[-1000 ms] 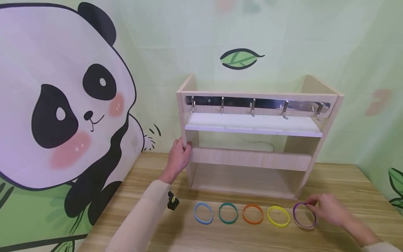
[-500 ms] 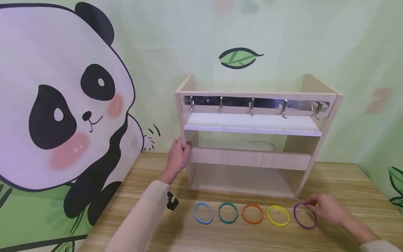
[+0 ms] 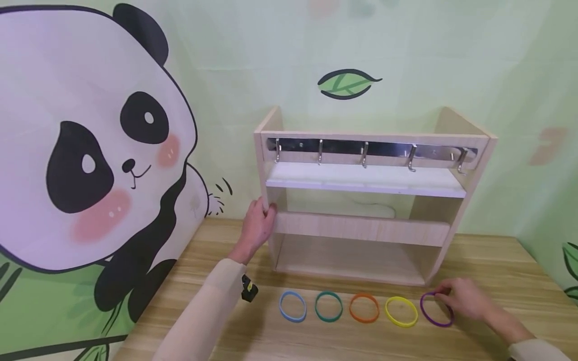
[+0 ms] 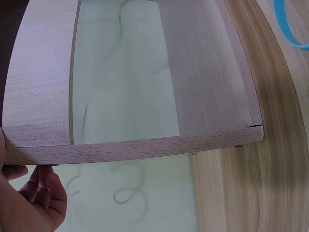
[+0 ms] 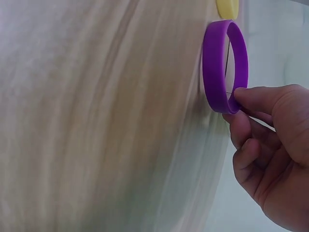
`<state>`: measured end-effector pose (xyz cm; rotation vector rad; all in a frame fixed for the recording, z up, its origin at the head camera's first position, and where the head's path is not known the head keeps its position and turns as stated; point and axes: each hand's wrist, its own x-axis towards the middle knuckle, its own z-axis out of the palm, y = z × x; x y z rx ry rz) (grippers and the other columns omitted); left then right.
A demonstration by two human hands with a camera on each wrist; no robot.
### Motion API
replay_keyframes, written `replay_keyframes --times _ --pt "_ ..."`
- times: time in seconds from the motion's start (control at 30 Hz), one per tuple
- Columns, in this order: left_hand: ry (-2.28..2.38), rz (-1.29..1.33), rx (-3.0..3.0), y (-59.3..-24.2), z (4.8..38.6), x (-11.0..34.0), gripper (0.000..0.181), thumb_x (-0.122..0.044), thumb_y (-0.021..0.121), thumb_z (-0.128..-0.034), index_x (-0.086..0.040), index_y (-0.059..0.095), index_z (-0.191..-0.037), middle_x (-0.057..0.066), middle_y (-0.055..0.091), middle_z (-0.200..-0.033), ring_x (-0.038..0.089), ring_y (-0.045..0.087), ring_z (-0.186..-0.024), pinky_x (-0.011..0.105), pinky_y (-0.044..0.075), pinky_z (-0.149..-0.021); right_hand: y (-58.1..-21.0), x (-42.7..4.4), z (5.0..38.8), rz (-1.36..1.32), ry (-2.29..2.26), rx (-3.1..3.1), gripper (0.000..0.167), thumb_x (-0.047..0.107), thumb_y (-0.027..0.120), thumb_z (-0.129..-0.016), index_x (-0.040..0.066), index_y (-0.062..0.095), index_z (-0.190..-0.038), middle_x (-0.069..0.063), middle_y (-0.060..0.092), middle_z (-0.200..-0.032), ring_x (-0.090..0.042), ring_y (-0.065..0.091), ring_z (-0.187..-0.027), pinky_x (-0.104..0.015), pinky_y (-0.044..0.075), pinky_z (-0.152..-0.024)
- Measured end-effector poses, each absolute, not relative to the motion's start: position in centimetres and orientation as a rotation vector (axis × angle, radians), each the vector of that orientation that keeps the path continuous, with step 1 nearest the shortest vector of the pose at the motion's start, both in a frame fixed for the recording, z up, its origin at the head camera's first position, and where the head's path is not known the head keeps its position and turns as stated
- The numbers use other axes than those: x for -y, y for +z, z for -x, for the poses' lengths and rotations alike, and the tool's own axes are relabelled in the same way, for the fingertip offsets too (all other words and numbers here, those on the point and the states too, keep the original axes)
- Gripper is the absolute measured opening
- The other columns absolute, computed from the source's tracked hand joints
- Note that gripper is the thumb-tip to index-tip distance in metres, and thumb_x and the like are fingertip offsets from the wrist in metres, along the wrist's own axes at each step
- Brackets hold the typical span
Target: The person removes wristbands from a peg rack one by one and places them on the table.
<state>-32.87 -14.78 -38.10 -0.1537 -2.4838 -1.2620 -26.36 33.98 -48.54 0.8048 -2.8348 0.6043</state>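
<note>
My left hand (image 3: 257, 225) grips the left side panel of a pale wooden shelf unit (image 3: 361, 228), thumb in front and fingers around its outer side. In the left wrist view the curled fingers (image 4: 55, 193) press against that panel's edge. My right hand (image 3: 467, 299) pinches the rim of a purple silicone wristband (image 5: 216, 67) between thumb and fingers. Whether the band's far side touches the table cannot be told. To its left lie a yellow wristband (image 3: 401, 325), an orange one (image 3: 364, 321), a green one (image 3: 328, 320) and a light blue one (image 3: 293, 320), in a row.
A metal rail (image 3: 343, 147) with several hooks (image 3: 413, 158) runs across the shelf unit's top front, above a white shelf board (image 3: 366, 180). The wooden table (image 3: 316, 346) reaches back to a wall cloth printed with a panda (image 3: 104, 100) and leaves.
The head view has shifted very slightly. My left hand keeps its grip on the side panel, and my right hand stays at the purple wristband with almost no movement.
</note>
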Motion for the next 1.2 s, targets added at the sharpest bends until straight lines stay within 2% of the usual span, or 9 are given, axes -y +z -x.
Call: replay_keyframes --times 0.43,0.87,1.03,1.2 --pt "-1.279 0.131 2.491 -38.0 32.5 14.1 0.047 -0.036 0.038 -0.0992 -0.013 0.042 -0.14 0.013 0.049 -0.113 0.028 0.054 -0.1 0.046 0.052 -0.082 -49.2 -34.3 26.0 -0.756 0.604 2.871 0.005 0.009 0.073 -0.077 0.008 0.069 -0.079 0.009 0.063 -0.069 -0.001 0.054 -0.059 -0.024 0.047 -0.055" --pt "-1.284 0.157 2.435 -38.4 32.5 15.1 0.043 -0.035 0.042 -0.0987 -0.008 0.054 -0.13 0.015 0.052 -0.106 0.028 0.055 -0.091 0.04 0.054 -0.071 -49.0 -33.6 25.4 -0.705 0.564 2.841 0.007 0.009 0.073 -0.077 0.007 0.068 -0.081 0.009 0.063 -0.07 -0.002 0.055 -0.06 -0.024 0.049 -0.057" --pt "-1.29 0.169 2.42 -38.6 31.7 15.7 0.04 -0.032 0.045 -0.0987 -0.008 0.056 -0.128 0.014 0.053 -0.105 0.026 0.055 -0.092 0.036 0.055 -0.068 -48.4 -33.3 24.6 -0.571 0.54 2.814 0.005 0.011 0.072 -0.079 0.008 0.069 -0.082 0.008 0.063 -0.072 -0.006 0.056 -0.061 -0.026 0.049 -0.057" --pt "-1.261 0.215 2.492 -38.9 30.2 16.4 0.042 -0.028 0.046 -0.0986 -0.008 0.05 -0.135 0.012 0.053 -0.112 0.024 0.054 -0.096 0.035 0.053 -0.073 -47.7 -33.1 23.6 -0.499 0.521 2.73 0.007 0.01 0.072 -0.079 0.007 0.07 -0.084 0.001 0.065 -0.076 -0.016 0.06 -0.066 -0.035 0.051 -0.059"
